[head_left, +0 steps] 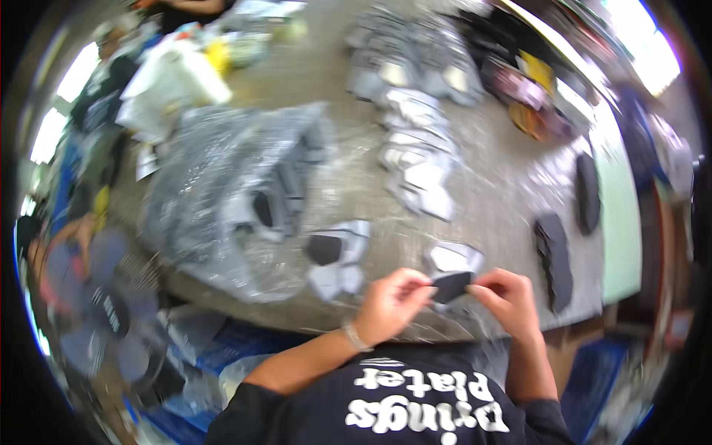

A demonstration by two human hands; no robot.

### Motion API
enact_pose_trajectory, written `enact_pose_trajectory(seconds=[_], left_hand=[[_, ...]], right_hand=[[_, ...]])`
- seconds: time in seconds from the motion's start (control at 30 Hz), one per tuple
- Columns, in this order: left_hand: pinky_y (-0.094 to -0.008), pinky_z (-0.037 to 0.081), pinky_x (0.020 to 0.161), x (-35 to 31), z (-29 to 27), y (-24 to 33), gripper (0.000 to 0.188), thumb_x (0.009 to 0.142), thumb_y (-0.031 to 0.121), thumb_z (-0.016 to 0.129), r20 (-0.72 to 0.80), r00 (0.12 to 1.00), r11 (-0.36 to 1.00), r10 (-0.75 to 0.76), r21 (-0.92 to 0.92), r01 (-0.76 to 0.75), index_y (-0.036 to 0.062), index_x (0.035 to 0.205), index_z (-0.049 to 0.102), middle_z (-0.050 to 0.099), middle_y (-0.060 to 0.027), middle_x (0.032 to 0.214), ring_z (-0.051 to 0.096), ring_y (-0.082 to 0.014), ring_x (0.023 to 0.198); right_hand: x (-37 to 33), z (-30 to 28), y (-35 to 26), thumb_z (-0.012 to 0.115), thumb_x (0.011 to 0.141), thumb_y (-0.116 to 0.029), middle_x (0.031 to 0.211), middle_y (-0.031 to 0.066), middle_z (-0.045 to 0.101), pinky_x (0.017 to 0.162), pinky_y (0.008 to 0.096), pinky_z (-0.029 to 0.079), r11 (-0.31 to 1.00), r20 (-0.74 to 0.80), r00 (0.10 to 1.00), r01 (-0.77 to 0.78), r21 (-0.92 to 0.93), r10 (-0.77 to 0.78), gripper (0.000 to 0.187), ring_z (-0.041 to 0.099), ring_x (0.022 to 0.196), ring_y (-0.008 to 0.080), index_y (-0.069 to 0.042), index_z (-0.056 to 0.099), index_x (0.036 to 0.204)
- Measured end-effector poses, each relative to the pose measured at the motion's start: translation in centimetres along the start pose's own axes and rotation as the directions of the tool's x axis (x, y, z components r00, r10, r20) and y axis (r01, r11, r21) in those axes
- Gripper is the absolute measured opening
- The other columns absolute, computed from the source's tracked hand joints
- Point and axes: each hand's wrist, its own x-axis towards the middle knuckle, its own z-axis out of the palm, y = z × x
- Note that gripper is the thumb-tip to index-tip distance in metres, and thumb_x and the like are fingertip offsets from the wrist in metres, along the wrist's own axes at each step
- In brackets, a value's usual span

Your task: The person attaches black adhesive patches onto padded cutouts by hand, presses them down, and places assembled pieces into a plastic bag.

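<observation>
Between the fingertips of my left hand [393,302] and my right hand [512,298] is a small dark piece [452,287], pinched at its two ends. It is held just over a grey and white cut piece [454,257] near the table's front edge. Whether the two touch I cannot tell. Left of my hands lies another grey piece [345,279] with a dark patch [325,250] on its upper part. To the right, two long stacks of dark pieces, a near one [553,263] and a farther one [587,194], rest on the table.
A clear plastic bag [200,185] with grey pieces spilling out covers the table's left part. Overlapping grey and white pieces [420,159] run toward the back. Cluttered items [530,93] stand at the far right. A fan [110,311] is beside the table at left.
</observation>
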Motion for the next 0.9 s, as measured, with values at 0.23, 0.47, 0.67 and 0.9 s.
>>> enact_pose_trajectory(seconds=[0.23,0.47,0.67,0.9], left_hand=[[-0.0278,0.057,0.075,0.8,-0.1,-0.3,0.024,0.091,0.005,0.068,0.113,0.993,0.989,-0.021,0.151,0.004,-0.0019,0.113,0.060,0.066,-0.0129,0.108,0.068,-0.0158,0.086],[-0.0434,0.037,0.106,4.9,-0.6,0.3,0.076,0.077,0.038,0.078,0.458,0.834,0.249,0.308,0.807,-0.535,0.0006,0.137,0.049,0.052,-0.0136,0.139,0.047,-0.0316,0.129],[-0.0434,0.034,0.109,4.0,-0.2,-0.5,0.085,0.076,0.042,0.077,0.451,0.864,0.204,0.223,0.845,-0.494,0.0004,0.141,0.044,0.049,-0.0141,0.141,0.042,-0.0306,0.134],[-0.0423,0.042,0.100,1.2,-0.5,-1.6,0.060,0.077,0.033,0.079,0.348,0.886,0.219,0.306,0.880,-0.422,0.0010,0.124,0.060,0.056,-0.0132,0.131,0.050,-0.0286,0.125]], right_hand=[[-1.8,0.5,3.2,0.073,0.089,-0.014,0.069,-0.0020,0.062,0.054,0.0197,0.042,0.957,0.048,0.979,-0.204,0.207,0.198,0.017,0.053,0.062,0.0011,0.002,0.068,0.085],[-0.6,0.3,5.0,0.064,0.096,-0.016,0.077,0.0017,0.065,0.060,0.0213,0.050,0.871,-0.126,0.952,-0.195,0.451,0.278,0.017,0.064,0.069,0.0085,0.000,0.064,0.090],[0.9,0.3,5.2,0.062,0.098,-0.015,0.083,0.0046,0.067,0.064,0.0235,0.054,0.835,-0.129,0.945,-0.195,0.515,0.300,0.017,0.068,0.077,0.0111,0.001,0.063,0.094],[0.7,1.1,4.4,0.063,0.096,-0.014,0.079,0.0054,0.066,0.062,0.0224,0.053,0.926,0.012,0.976,-0.212,0.313,0.219,0.018,0.062,0.069,0.0070,0.004,0.063,0.092]])
